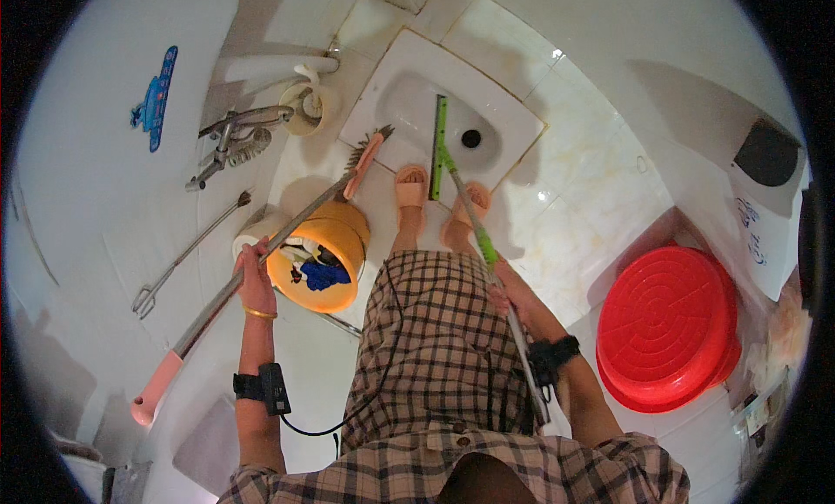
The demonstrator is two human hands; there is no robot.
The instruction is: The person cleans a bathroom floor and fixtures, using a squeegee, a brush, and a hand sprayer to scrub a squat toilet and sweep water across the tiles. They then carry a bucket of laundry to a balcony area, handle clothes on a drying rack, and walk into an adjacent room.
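Note:
My left hand [255,282], a gold bangle at its wrist, is closed around the grey pole of a long-handled scrub brush [364,166]. Its pink head with dark bristles points away from me, and its pink grip end slants to the lower left. The fingers of my right hand [502,299] wrap the pole of a floor squeegee [441,126]. The squeegee's green blade extends over the near part of a white squat toilet [370,113] with a round black hole. Whether the blade touches the surface, I cannot tell.
An orange bucket [355,230] holding cloths stands left of my pink slippers [410,191]. A red basin [665,317] leans at the right. Along the left wall are a tap [224,152], a thin long-handled brush [196,247] and a small pale bucket [322,108].

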